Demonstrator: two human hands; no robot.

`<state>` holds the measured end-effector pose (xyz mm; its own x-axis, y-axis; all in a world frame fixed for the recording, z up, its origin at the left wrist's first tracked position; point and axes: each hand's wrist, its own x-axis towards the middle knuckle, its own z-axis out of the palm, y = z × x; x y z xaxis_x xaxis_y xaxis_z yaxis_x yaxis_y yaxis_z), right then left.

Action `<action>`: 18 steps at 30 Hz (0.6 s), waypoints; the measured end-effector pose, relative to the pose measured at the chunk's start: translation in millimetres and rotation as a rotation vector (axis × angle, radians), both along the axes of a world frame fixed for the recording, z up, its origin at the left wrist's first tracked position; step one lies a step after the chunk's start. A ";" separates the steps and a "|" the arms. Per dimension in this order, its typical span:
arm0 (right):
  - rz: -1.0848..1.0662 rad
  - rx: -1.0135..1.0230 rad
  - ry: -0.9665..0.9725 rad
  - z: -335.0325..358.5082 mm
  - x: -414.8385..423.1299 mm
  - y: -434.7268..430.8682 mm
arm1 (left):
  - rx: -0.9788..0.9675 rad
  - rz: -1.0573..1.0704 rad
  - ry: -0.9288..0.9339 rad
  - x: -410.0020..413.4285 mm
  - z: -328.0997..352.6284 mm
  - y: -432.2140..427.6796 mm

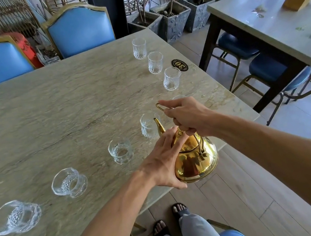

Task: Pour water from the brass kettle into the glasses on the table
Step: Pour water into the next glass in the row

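A shiny brass kettle (196, 158) hangs over the near right edge of the stone table (57, 113), tilted with its spout toward a cut glass (148, 125). My right hand (187, 116) grips the kettle's handle from above. My left hand (164, 161) lies flat against the kettle's left side and lid. Several empty cut glasses stand in a curved row: one (120, 151) just left of the spout, two more (68, 182) (15, 216) toward the near left, and three (171, 78) (155, 62) (139, 48) toward the far right. No water stream is visible.
A black oval number tag (179, 65) lies by the far glasses. Blue chairs (80, 29) line the table's far side. Stone planters (172, 19) stand beyond the corner. A second table (270, 22) with a wooden box is at right. My sandalled feet (169, 221) are on the plank floor.
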<state>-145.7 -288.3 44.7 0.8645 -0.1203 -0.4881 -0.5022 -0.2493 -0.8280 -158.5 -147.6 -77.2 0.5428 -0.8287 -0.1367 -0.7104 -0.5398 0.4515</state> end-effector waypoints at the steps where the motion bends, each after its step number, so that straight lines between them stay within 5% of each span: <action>1: 0.002 -0.004 0.004 -0.1 1.9 -0.9 | -0.006 -0.002 0.005 1.2 -0.3 -0.6; 18: 0.038 -0.072 0.115 -2.7 34.5 -2.5 | -0.108 0.029 0.117 16.7 -5.3 -6.0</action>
